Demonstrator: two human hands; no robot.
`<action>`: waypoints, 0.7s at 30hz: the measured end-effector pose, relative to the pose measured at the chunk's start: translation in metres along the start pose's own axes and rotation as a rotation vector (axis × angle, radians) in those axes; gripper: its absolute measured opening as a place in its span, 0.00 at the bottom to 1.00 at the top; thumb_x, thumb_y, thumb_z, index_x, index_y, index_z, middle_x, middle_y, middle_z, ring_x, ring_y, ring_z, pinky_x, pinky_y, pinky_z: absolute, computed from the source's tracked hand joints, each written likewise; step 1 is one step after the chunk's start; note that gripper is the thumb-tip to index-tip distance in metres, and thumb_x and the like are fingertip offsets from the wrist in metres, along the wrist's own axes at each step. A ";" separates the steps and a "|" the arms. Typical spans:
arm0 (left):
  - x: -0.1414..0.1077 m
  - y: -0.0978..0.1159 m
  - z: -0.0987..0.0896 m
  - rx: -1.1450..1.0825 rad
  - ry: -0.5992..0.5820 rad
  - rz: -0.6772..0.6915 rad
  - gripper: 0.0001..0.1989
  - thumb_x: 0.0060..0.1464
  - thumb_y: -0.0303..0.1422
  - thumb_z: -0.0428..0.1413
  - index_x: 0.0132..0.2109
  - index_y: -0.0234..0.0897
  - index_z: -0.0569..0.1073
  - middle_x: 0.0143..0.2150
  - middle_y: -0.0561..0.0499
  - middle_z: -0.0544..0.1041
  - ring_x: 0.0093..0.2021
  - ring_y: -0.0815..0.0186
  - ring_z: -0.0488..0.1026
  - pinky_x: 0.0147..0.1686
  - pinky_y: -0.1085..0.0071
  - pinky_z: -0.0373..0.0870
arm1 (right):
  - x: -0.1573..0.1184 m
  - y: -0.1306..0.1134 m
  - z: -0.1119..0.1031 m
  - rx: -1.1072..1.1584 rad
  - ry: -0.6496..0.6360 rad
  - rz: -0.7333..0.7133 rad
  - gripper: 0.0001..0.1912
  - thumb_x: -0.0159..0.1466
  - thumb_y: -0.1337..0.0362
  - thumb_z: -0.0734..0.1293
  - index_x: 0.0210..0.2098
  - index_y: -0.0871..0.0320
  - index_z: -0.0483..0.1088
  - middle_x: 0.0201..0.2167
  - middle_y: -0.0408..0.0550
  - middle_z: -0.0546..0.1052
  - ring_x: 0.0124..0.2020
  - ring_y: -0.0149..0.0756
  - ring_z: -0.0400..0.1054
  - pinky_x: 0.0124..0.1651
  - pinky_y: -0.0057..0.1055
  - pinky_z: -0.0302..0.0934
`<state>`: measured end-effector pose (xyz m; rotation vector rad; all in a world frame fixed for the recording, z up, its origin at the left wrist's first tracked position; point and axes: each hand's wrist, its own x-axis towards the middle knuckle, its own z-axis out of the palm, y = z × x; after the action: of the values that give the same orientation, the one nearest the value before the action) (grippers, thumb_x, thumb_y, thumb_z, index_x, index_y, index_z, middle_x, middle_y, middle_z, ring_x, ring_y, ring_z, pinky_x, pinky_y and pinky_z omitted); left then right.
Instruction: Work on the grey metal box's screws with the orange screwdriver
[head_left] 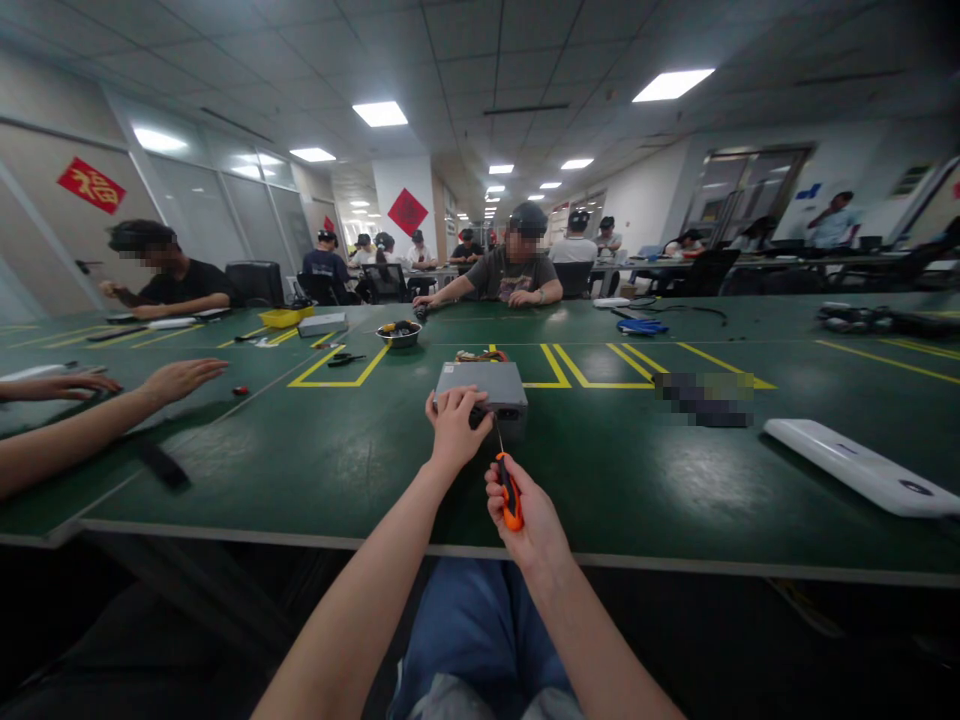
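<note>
A grey metal computer power supply [491,378] rests on the green table in front of me, its socket side towards me and a bundle of coloured wires behind it. My left hand [456,430] grips its front left part, fingers over the top edge and thumb near the socket. In my right hand [531,510] is a screwdriver [511,500] with an orange and black handle, closed in the fingers. Its thin shaft points up and away, the tip at the front face beside the socket. My left hand hides part of that face.
A metal bowl [398,334] of small dark parts stands beyond, left of centre. A white device [855,465] lies at right, near a blurred dark object [705,398]. Another person's hands [176,382] reach in from the left. Across the table [622,510] sits a person [517,268].
</note>
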<state>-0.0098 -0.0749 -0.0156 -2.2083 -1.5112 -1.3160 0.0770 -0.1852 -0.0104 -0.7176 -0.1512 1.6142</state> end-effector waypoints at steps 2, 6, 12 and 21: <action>0.000 0.000 0.000 0.000 -0.001 -0.002 0.13 0.49 0.37 0.57 0.44 0.48 0.70 0.50 0.54 0.72 0.54 0.60 0.63 0.60 0.54 0.41 | 0.000 -0.002 -0.001 -0.003 -0.020 0.036 0.12 0.65 0.66 0.59 0.29 0.67 0.68 0.19 0.44 0.68 0.14 0.19 0.59 0.13 0.14 0.54; 0.000 0.001 -0.001 -0.001 0.002 0.007 0.13 0.48 0.37 0.57 0.44 0.48 0.70 0.50 0.54 0.72 0.54 0.60 0.63 0.61 0.54 0.41 | 0.001 -0.002 -0.001 0.003 -0.026 0.013 0.11 0.64 0.67 0.59 0.28 0.65 0.67 0.18 0.42 0.66 0.13 0.19 0.56 0.10 0.13 0.47; 0.000 0.001 -0.002 0.011 -0.019 0.001 0.14 0.48 0.37 0.57 0.44 0.48 0.70 0.51 0.53 0.71 0.54 0.59 0.62 0.61 0.53 0.41 | 0.001 0.001 -0.001 0.005 -0.034 0.006 0.08 0.62 0.68 0.62 0.27 0.64 0.66 0.18 0.42 0.67 0.14 0.19 0.58 0.11 0.12 0.50; 0.000 0.001 -0.001 -0.008 0.001 -0.004 0.14 0.48 0.37 0.57 0.44 0.48 0.70 0.50 0.54 0.72 0.54 0.60 0.62 0.61 0.53 0.40 | -0.002 -0.008 -0.005 0.011 -0.097 0.057 0.14 0.66 0.66 0.56 0.29 0.66 0.67 0.17 0.41 0.65 0.11 0.18 0.54 0.10 0.13 0.46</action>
<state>-0.0094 -0.0760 -0.0153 -2.2098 -1.5133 -1.3266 0.0862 -0.1873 -0.0095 -0.6408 -0.1937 1.7044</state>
